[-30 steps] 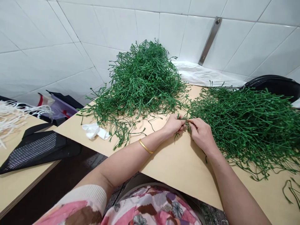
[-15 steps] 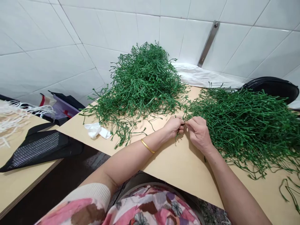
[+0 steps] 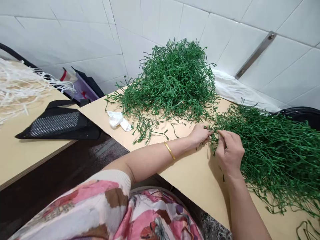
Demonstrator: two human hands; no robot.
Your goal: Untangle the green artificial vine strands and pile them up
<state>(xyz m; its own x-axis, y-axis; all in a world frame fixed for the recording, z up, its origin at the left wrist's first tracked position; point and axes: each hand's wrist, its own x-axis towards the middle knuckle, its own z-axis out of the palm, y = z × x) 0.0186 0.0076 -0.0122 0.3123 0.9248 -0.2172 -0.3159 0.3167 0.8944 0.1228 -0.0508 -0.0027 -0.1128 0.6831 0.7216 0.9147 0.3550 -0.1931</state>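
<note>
My left hand (image 3: 200, 135) and my right hand (image 3: 229, 150) meet at the near edge of a green pile of thin plastic stems on the right (image 3: 272, 146). Both pinch a green stem (image 3: 213, 133) between their fingertips. A gold bangle (image 3: 170, 150) sits on my left wrist. A second, taller heap of the same green stems (image 3: 175, 80) lies farther back on the tan table (image 3: 190, 173), close to the tiled wall.
A crumpled white tissue (image 3: 117, 119) lies left of the heap. A white plastic bag (image 3: 240, 91) sits against the wall. A black mesh bag (image 3: 60, 124) and white strands (image 3: 17, 86) lie on a second table to the left. A dark round object (image 3: 302, 114) is at far right.
The view has swung to the left and tilted, so the piles sit further right. Both hands stay pinched together on the stem at the right pile's edge.
</note>
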